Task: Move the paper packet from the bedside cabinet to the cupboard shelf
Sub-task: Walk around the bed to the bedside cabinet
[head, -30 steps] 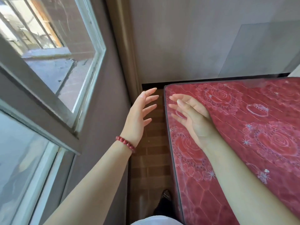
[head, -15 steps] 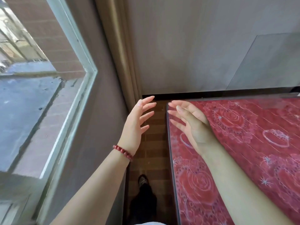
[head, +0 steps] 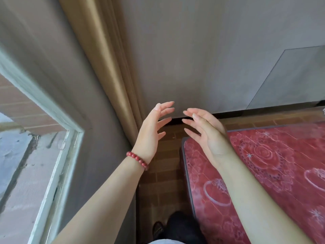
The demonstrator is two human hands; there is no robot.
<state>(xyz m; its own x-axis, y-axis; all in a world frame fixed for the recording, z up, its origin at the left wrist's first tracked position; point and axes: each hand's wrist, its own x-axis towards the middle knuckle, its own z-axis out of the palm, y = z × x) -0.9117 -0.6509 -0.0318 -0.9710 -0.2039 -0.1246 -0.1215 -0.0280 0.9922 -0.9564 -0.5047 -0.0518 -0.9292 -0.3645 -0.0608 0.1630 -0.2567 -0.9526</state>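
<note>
Head view: left hand [head: 152, 132] and right hand [head: 208, 136] raised side by side, palms facing, fingers [head: 166, 110] spread and loosely curled, gripping nothing. Red bead bracelet [head: 138, 160] on left wrist. Beyond fingertips, grey wall [head: 202, 59]; curtain [head: 105, 59] leftward; red floral mattress [head: 263, 173] under right palm. Paper packet nowhere in sight.

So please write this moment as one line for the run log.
left hand: open, empty | right hand: open, empty | paper packet: not in view | mattress: red, at right | stage: packet not picked up
</note>
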